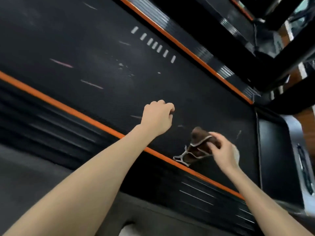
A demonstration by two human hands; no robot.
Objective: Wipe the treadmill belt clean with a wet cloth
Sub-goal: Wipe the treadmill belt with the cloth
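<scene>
Right grip (223,150) pinches the brown cloth (199,149) by a bunched fold; it looks soft and light, so a fuller hold seems better; left grip (158,116) is curled, empty

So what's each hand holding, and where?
Right hand grips the brown cloth by its bunched upper part; left hand is curled, holding nothing visible.

We see two bare arms, each uncovered along its whole visible length. The left forearm (85,176) enters from seven o'clock, slender, sleeveless up to the left hand (157,116). The right forearm (265,198) enters from five o'clock, likewise unclothed up to the right hand (223,150), whose fingers (215,145) look blurred.
</scene>
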